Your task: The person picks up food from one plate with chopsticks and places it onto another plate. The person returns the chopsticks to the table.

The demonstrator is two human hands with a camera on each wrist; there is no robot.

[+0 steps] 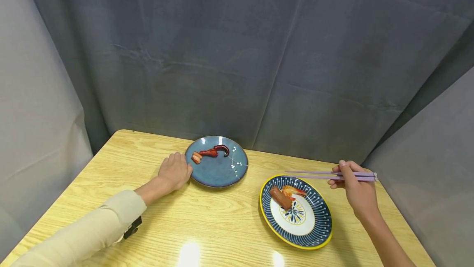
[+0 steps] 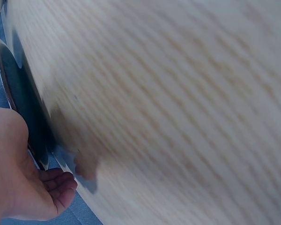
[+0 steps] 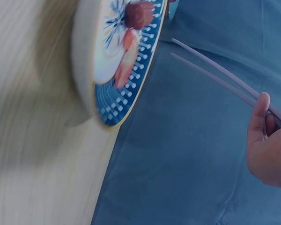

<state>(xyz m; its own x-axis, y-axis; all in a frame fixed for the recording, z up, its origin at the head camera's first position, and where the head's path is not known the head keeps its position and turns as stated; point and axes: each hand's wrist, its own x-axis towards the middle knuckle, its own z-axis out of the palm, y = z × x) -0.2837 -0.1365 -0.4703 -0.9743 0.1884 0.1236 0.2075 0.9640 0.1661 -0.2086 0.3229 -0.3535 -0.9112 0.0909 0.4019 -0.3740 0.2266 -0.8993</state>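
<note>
My left hand (image 1: 175, 171) grips the left rim of a round blue plate (image 1: 214, 176), its thumb and curled fingers on either side of the edge in the left wrist view. On that plate lie a small striped orange-brown food piece (image 1: 196, 158) and a dark red piece with a curled end (image 1: 214, 151). My right hand (image 1: 355, 189) holds a pair of lilac chopsticks (image 1: 318, 175), tips pointing left and slightly apart with nothing between them. They hover near the far rim of a blue-and-white patterned dish (image 1: 314, 234). Inside sit a brown sausage-like piece (image 1: 281, 198) and a shrimp (image 1: 293, 191).
Both dishes stand on a light wood-grain table (image 1: 214, 226), the blue one near its far edge. A dark grey curtain (image 1: 207, 61) hangs behind the table, with paler cloth (image 1: 37, 106) at the left side.
</note>
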